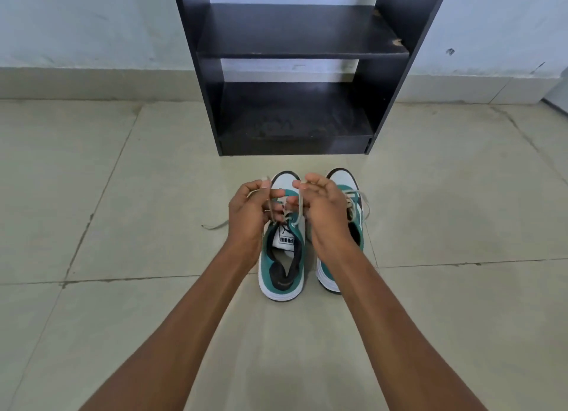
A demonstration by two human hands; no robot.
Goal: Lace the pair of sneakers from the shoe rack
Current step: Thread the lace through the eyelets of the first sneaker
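Note:
Two teal-and-white sneakers stand side by side on the tiled floor, toes pointing at the rack. Over the left sneaker [281,269] my left hand [250,214] pinches one end of its pale lace [299,203], and my right hand [324,211] pinches the other end near the toe. A loose tail of that lace [215,225] trails on the floor to the left. The right sneaker [347,195] is partly hidden behind my right wrist; its lace lies loose across its tongue.
A black shoe rack [295,72] with bare shelves stands against the pale wall just beyond the sneakers. Beige floor tiles [123,195] spread out on both sides and toward me.

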